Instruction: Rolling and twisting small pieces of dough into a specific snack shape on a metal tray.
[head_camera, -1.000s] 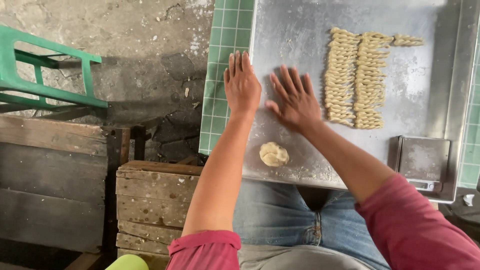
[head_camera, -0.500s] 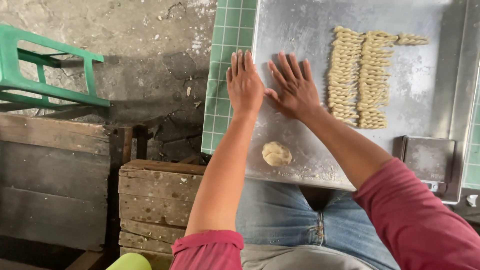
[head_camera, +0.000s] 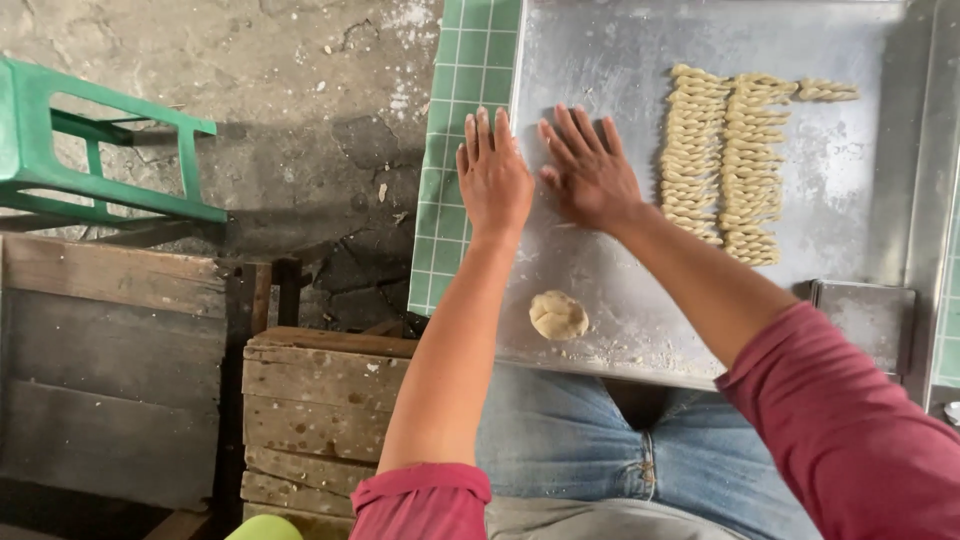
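Both hands have drawn together on the steel tray (head_camera: 640, 60): left hand (head_camera: 493, 178) and right hand (head_camera: 590, 172) lie flat, fingers spread, gripping nothing. Dough ball (head_camera: 558, 315) sits nearer the tray's front edge; twisted dough rows (head_camera: 722, 165) lie right.

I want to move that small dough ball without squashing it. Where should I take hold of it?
Judging by its low, rounded shape, pinch the dough ball lightly across its sides, coming straight down from above. It lies alone on the metal tray, clear on every side, nearest the left hand.
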